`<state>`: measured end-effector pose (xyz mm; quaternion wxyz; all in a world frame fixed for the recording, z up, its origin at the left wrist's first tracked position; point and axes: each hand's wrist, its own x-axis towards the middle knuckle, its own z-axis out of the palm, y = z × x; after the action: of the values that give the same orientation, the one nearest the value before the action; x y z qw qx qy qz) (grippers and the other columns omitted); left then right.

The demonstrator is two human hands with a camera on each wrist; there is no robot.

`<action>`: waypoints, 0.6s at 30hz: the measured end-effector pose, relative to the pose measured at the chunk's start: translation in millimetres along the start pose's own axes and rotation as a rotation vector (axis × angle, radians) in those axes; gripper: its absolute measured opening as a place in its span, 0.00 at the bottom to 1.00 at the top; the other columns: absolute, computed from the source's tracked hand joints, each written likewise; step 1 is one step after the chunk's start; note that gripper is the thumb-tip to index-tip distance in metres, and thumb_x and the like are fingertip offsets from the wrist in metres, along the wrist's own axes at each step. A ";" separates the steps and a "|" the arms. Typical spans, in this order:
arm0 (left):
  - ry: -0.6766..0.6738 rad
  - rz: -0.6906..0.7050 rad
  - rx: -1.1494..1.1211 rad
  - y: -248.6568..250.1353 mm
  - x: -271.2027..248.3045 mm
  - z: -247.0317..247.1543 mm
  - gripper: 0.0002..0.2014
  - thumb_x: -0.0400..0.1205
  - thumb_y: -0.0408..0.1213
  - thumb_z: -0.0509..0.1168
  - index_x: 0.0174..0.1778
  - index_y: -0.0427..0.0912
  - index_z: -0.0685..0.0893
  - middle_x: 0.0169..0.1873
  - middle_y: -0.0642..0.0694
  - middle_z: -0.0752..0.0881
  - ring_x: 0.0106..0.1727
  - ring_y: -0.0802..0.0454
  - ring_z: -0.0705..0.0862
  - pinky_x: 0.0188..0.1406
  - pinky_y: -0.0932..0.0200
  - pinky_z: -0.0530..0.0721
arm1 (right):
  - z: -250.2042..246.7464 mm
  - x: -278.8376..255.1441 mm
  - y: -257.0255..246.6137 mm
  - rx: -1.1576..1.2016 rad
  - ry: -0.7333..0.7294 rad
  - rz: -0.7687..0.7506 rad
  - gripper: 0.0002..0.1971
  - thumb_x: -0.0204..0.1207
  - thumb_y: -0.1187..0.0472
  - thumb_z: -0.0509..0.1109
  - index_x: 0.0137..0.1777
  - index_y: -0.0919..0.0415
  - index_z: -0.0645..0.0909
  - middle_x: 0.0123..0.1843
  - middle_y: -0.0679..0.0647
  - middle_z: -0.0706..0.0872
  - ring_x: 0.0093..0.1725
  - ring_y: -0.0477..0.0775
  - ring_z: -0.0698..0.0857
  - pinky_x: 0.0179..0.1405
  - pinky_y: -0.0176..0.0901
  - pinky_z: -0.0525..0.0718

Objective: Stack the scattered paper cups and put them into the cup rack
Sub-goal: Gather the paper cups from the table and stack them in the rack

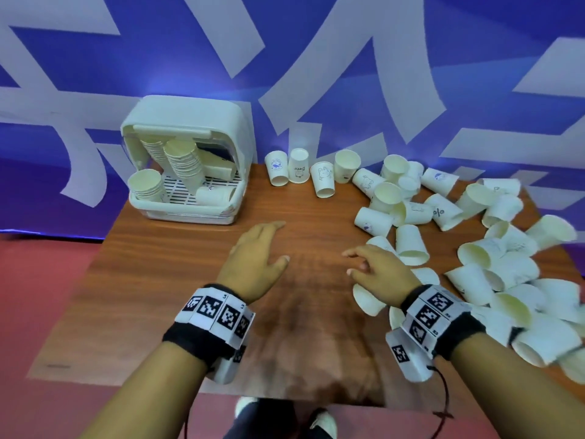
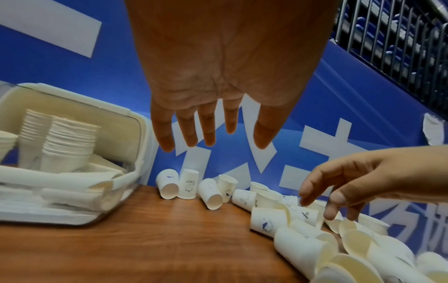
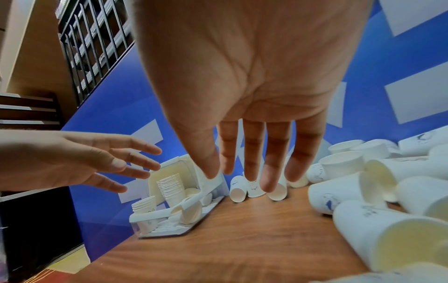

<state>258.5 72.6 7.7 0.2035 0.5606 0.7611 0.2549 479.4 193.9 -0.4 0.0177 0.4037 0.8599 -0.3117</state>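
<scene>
Both hands are held above the wooden table (image 1: 177,280), palms down and empty: the left hand (image 1: 256,261) is stretched out with straight fingers, and the right hand (image 1: 380,274) is spread with loosely bent fingers over the near edge of the scattered paper cups (image 1: 474,242). The cups are strewn on their sides across the right half of the table, while several nested stacks (image 1: 185,167) are already leaned inside the white cup rack (image 1: 186,160) at the back left corner

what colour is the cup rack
The lidded plastic cup rack is off-white, clearest in the head view.
</scene>
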 end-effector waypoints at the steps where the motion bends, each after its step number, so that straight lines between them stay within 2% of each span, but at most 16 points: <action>1: -0.016 0.003 0.003 6.5 -1.0 6.8 0.30 0.79 0.44 0.66 0.77 0.51 0.65 0.72 0.50 0.71 0.71 0.48 0.71 0.73 0.47 0.68 | -2.4 -4.9 8.1 0.011 0.003 0.015 0.16 0.79 0.56 0.67 0.67 0.50 0.77 0.53 0.45 0.78 0.49 0.44 0.76 0.49 0.35 0.70; 5: -0.073 0.041 0.020 25.2 2.2 29.0 0.29 0.79 0.44 0.65 0.77 0.51 0.65 0.71 0.51 0.71 0.70 0.48 0.72 0.72 0.50 0.69 | -10.0 -23.3 36.3 0.046 0.047 0.077 0.16 0.79 0.58 0.67 0.66 0.52 0.78 0.63 0.49 0.80 0.53 0.46 0.78 0.53 0.38 0.74; 8: -0.129 0.059 -0.011 33.7 6.9 48.3 0.28 0.79 0.44 0.66 0.76 0.51 0.67 0.69 0.49 0.73 0.70 0.48 0.72 0.72 0.48 0.70 | -11.8 -38.3 55.6 0.043 0.035 0.126 0.16 0.78 0.59 0.67 0.64 0.48 0.78 0.63 0.46 0.80 0.53 0.45 0.79 0.53 0.38 0.75; 11: -0.211 0.053 0.019 44.7 13.9 70.0 0.26 0.80 0.44 0.65 0.75 0.51 0.68 0.66 0.47 0.75 0.68 0.48 0.74 0.69 0.48 0.72 | -11.9 -45.7 74.8 -0.013 -0.009 0.142 0.17 0.77 0.61 0.67 0.64 0.47 0.78 0.64 0.45 0.79 0.55 0.46 0.80 0.56 0.42 0.78; 16: -0.343 -0.013 0.060 69.4 18.7 101.2 0.20 0.80 0.44 0.63 0.69 0.51 0.73 0.59 0.46 0.76 0.61 0.48 0.78 0.62 0.48 0.78 | -8.5 -56.5 108.6 -0.022 -0.072 0.095 0.15 0.72 0.62 0.71 0.57 0.47 0.81 0.60 0.47 0.81 0.58 0.49 0.81 0.60 0.49 0.80; 18: -0.376 -0.051 0.091 80.0 20.6 113.0 0.16 0.80 0.44 0.62 0.64 0.49 0.75 0.57 0.46 0.79 0.58 0.47 0.79 0.58 0.50 0.79 | -8.6 -57.7 121.2 -0.110 -0.144 0.029 0.17 0.71 0.58 0.73 0.60 0.47 0.80 0.62 0.46 0.81 0.62 0.50 0.79 0.63 0.48 0.77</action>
<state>379.8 129.6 -32.5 0.3232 0.5875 0.7343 0.1058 605.6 217.3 -40.4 0.1064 0.3910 0.8664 -0.2919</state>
